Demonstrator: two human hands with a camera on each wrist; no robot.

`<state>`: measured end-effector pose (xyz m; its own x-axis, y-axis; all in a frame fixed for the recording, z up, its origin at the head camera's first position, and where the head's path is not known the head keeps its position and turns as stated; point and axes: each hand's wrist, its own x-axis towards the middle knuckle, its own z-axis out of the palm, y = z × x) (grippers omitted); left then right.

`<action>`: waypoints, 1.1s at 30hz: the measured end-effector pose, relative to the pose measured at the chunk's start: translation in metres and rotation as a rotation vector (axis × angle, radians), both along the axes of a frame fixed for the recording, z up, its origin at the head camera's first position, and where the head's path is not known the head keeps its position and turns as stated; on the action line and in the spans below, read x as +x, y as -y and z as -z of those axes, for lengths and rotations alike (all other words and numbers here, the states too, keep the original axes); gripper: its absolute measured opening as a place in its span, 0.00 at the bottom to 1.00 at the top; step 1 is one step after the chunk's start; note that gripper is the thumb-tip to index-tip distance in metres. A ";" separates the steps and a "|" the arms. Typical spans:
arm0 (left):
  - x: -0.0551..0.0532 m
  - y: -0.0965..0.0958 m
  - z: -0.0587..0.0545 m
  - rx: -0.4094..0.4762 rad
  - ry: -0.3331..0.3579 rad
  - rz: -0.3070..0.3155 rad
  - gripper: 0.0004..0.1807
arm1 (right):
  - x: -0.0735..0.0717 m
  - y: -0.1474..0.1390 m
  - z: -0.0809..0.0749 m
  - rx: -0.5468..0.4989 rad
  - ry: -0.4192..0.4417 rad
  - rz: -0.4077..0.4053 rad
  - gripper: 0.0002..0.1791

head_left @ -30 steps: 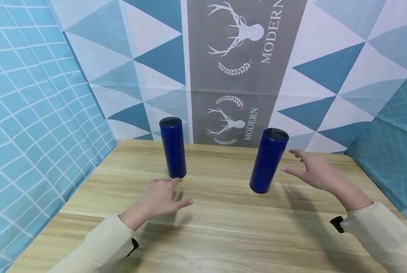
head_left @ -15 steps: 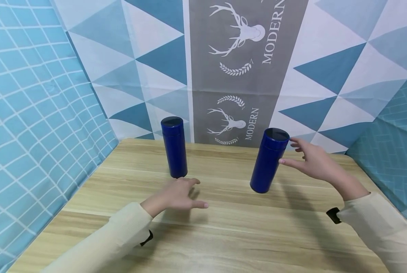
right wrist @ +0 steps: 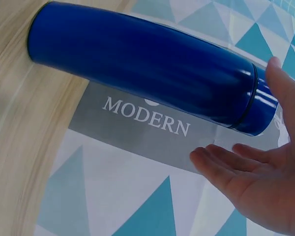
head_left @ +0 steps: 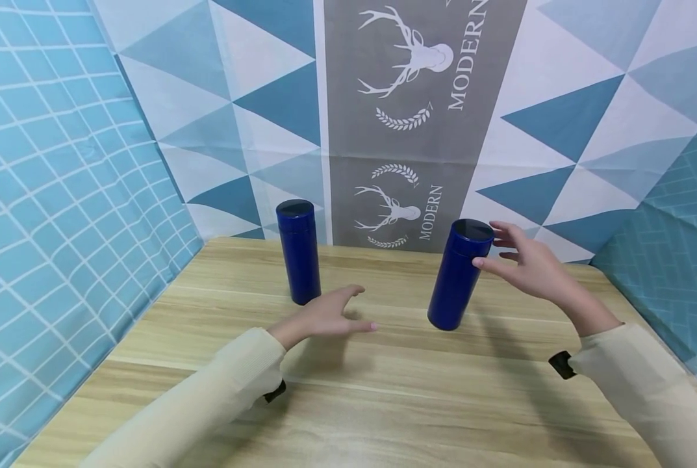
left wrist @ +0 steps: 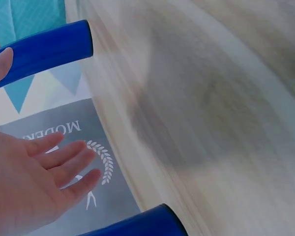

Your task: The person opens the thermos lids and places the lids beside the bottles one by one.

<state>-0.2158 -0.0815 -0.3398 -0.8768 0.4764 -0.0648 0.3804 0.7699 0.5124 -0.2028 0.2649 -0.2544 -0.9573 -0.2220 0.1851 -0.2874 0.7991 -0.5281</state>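
Observation:
Two dark blue thermos flasks with glossy black-topped lids stand upright on the wooden table. The right flask (head_left: 456, 279) has my right hand (head_left: 529, 260) beside its lid, thumb and fingers spread on either side. In the right wrist view the thumb overlaps the lid of that flask (right wrist: 142, 64), while the fingers of the hand (right wrist: 265, 182) are loosely bent and apart from it. My left hand (head_left: 325, 315), fingers spread, hovers over the table between the flasks, just in front of the left flask (head_left: 300, 260). Nothing is in the left palm (left wrist: 29, 182).
The wood-grain table (head_left: 371, 416) ends at a patterned cloth backdrop (head_left: 401, 130) with deer heads and triangles. A blue grid cloth (head_left: 62, 195) hangs along the left side and a teal cloth (head_left: 664, 260) along the right. Both wrists wear black bands.
My left hand has moved right and forward, from the left flask's base toward the middle. My right hand has risen and moved left to the right flask's lid. Both flasks stayed put.

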 end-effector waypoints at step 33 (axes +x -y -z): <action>-0.030 -0.058 -0.005 0.279 -0.057 -0.007 0.46 | -0.017 0.011 0.008 -0.188 0.037 0.020 0.41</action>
<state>-0.2456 -0.0237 -0.3347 -0.8785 0.4631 0.1174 0.4100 0.6045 0.6830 -0.2196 0.2537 -0.2628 -0.9681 -0.1677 0.1863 -0.2502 0.6908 -0.6783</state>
